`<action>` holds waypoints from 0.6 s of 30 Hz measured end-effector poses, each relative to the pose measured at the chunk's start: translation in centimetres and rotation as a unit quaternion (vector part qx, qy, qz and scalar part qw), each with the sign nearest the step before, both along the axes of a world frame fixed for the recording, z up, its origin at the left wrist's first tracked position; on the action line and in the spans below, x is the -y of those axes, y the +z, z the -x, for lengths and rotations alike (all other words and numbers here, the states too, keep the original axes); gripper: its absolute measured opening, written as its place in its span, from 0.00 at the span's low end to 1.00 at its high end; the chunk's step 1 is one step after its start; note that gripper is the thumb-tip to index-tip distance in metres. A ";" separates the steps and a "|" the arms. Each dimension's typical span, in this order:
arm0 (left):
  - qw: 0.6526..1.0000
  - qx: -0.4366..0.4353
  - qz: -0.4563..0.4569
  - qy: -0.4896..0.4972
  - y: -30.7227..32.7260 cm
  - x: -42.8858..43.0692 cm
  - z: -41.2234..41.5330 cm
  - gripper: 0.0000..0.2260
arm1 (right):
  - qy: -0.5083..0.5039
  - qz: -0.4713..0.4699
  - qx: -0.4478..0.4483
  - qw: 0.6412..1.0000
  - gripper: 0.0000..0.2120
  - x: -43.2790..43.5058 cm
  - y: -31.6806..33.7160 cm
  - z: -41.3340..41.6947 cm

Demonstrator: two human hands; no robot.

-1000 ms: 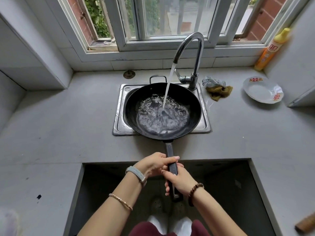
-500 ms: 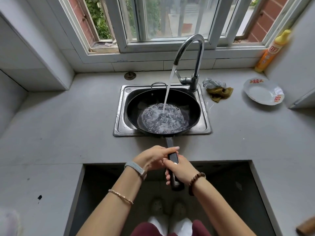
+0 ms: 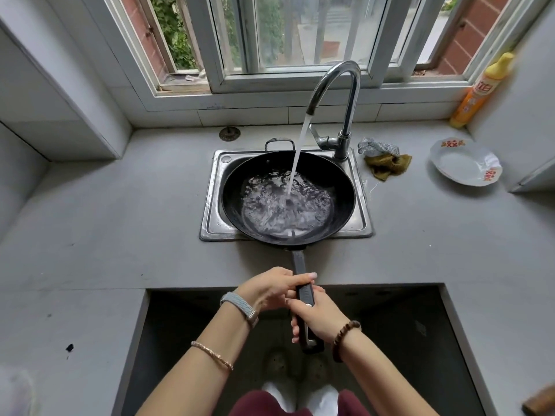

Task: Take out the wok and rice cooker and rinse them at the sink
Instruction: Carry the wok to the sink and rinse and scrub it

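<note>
Opening in counter [image 3: 192, 340]: a dark rectangular cut-out in the grey countertop [image 3: 120, 220], nearest the camera; the person's shoes show at its bottom and both forearms reach over it.
Wrists: a grey watch strap [image 3: 240, 304] and a thin gold bracelet [image 3: 211, 354] on the left arm; a brown bead bracelet [image 3: 345, 337] on the right.
Right hand [image 3: 319, 318]: fingers wrapped round the near end of the wok handle [image 3: 301, 267], gripping it.
Left hand [image 3: 270, 288]: just ahead of the right and touching it, fingers curled over the same handle, fingertips across its top.
Wok [image 3: 341, 187]: black, round, sitting in the sink bowl with its long handle running back over the counter edge towards the person; a small loop handle [image 3: 279, 142] sticks up at its far rim. Water pools and churns in the bottom.
Sink [image 3: 210, 205]: a small stainless steel basin set into the countertop, almost filled by the wok.
Water stream [image 3: 297, 151]: falls from the spout into the middle of the wok.
Faucet [image 3: 339, 85]: chrome gooseneck, standing at the sink's far right corner.
Right of sink: a steel scourer [image 3: 375, 147] and an olive rag [image 3: 387, 165] lying together, then a white plate [image 3: 459, 163] with red marks.
Far right corner: a yellow and orange detergent bottle [image 3: 477, 91], leaning against the wall.
Behind sink: a round metal drain strainer [image 3: 229, 133] lying on the counter.
Window [image 3: 300, 31]: white-framed, along the back wall.
</note>
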State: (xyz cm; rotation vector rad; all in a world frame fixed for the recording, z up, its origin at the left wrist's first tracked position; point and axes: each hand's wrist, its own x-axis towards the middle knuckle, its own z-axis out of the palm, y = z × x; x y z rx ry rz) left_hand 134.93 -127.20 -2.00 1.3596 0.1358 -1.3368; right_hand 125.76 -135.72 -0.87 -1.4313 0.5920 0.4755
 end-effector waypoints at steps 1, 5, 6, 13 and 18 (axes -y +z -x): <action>1.000 -0.008 0.002 0.002 -0.1 -0.1 0.3 0.18 | 0.004 0.003 -0.001 1.000 0.03 -0.1 -0.3 0.3; 1.000 -0.017 0.006 -0.003 -0.7 -0.5 0.9 0.16 | 0.019 0.020 -0.003 1.000 0.01 -0.2 -0.9 0.9; 1.000 -0.014 0.004 -0.002 -0.7 -0.5 1.0 0.16 | 0.016 0.020 -0.006 1.000 0.02 -0.3 -0.9 1.0; 1.000 0.009 0.003 0.022 1.2 0.1 -0.3 0.13 | -0.005 0.014 0.017 1.000 0.02 0.2 1.4 -1.2; 0.999 0.029 -0.020 0.033 2.8 0.8 -1.4 0.13 | -0.027 -0.027 0.001 0.999 0.08 0.7 3.1 -2.9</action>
